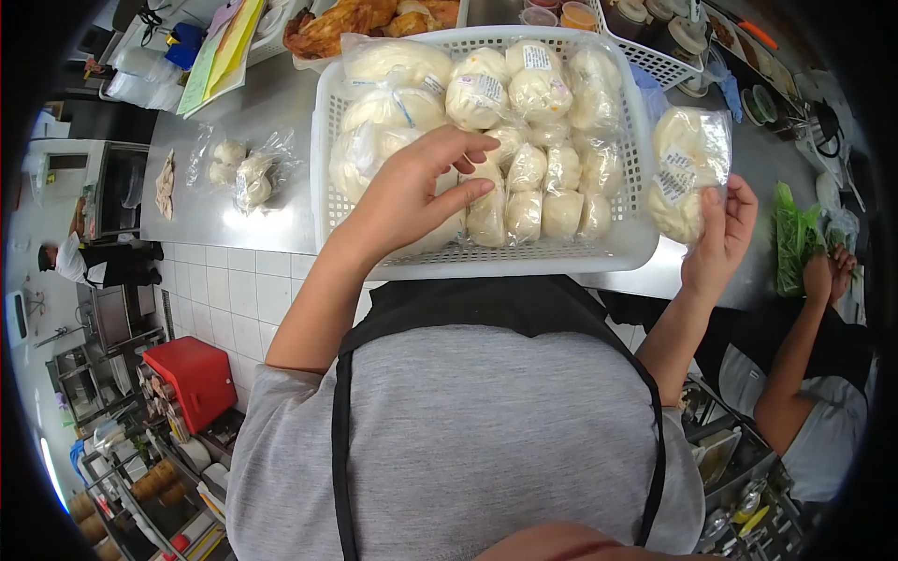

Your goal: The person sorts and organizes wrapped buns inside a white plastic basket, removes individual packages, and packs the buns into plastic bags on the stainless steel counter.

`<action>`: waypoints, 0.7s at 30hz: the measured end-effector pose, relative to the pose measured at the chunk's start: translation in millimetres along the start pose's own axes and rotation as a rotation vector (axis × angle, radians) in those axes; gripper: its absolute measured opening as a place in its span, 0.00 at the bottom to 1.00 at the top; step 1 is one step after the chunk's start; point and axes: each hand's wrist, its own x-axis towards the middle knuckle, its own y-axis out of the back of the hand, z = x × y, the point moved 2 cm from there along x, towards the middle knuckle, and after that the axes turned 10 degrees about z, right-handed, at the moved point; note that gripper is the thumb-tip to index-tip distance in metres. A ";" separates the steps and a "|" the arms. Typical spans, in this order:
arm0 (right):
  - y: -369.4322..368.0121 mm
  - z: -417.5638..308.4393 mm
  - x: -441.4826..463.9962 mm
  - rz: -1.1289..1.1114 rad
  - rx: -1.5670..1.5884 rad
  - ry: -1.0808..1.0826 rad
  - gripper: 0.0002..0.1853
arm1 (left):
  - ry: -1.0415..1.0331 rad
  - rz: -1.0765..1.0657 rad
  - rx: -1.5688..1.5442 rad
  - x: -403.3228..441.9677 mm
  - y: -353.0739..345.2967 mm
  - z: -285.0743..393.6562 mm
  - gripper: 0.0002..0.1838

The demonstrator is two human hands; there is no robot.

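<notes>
A white perforated plastic basket [636, 224] stands on the steel counter, filled with clear bags of pale round buns [527, 168], some with printed labels. My left hand [421, 192] hovers over the middle of the basket, fingers apart and holding nothing, near the labelled bags. Beyond the basket's right side, my right hand [725, 229] grips a clear labelled bag of buns [680, 168] between thumb and fingers. Larger bags of buns [388, 117] fill the basket's left part, partly behind my left hand.
Small bagged buns [253, 182] lie on the steel counter [224, 220] at left. Roasted meat [341, 26] sits in a tray behind the basket. At right, a co-worker's hands [828, 274] hold leafy greens [792, 234]. A red box [192, 383] stands lower left.
</notes>
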 end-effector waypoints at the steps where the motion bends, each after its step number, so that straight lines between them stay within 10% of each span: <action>1: -2.7 -3.3 -2.3 0.020 -0.085 0.087 0.15 | 0.000 -0.005 0.000 0.2 -0.2 0.3 0.19; 6: -29.3 -8.6 -23.3 -0.225 -0.657 0.472 0.15 | -0.063 0.032 0.131 1.9 5.7 0.1 0.17; 13: -56.3 -15.4 -49.2 -0.694 -0.796 0.237 0.26 | 0.009 -0.024 0.107 0.6 -5.5 5.1 0.19; 21: -36.0 -9.1 -53.0 -0.716 -0.466 -0.162 0.27 | 0.459 -0.378 -0.247 17.8 -76.5 2.9 0.50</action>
